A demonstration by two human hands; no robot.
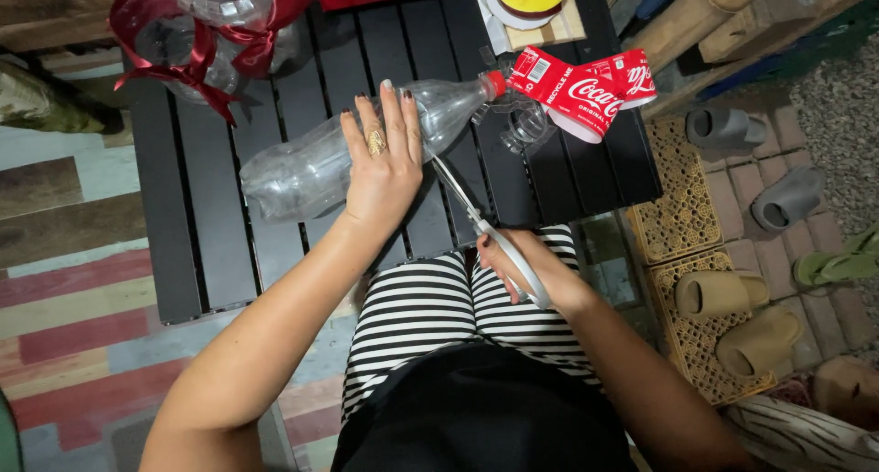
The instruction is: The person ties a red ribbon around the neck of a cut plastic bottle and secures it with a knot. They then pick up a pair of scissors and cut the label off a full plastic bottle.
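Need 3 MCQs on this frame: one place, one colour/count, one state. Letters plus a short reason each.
1. Where does the clear plastic bottle lie?
A. on the black slatted table
B. on the floor
C. in the person's lap

2. What colour is the bottle's cap?
A. blue
B. red
C. white

3. What is the left hand doing?
A. hanging free in the air
B. holding the scissors
C. pressing flat on the bottle

Answers:
1 A, the bottle lies on its side across the dark slats.
2 B, the cap at the neck end is red.
3 C, the palm and spread fingers rest on the bottle, while the right hand grips the scissors.
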